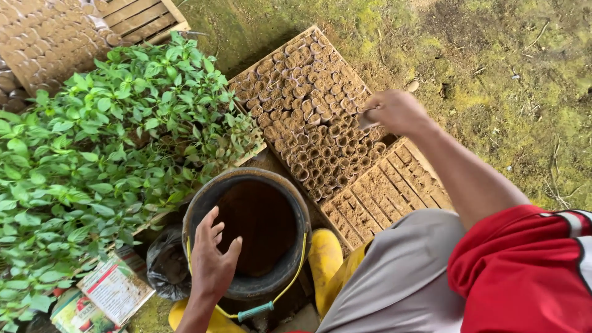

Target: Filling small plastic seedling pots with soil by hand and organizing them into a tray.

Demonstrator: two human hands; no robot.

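My left hand (211, 256) hovers with fingers spread over the near rim of a dark bucket (296, 203) filled with brown soil. My right hand (394, 111) reaches out over a wooden tray (280, 48) packed with several small soil-filled paper pots (308, 105). Its fingers are pinched together at the pots' right edge; whether it holds something small I cannot tell. A second wooden tray (385, 194) of soil scored into a grid lies just in front of the pots, by my knee.
A dense bed of green seedlings (105, 142) fills the left. Two printed packets (105, 296) lie below it. A black bag (165, 262) sits beside the bucket, yellow boots (325, 259) under me. More pot trays (43, 37) stand at top left. Mossy ground (493, 68) stretches right.
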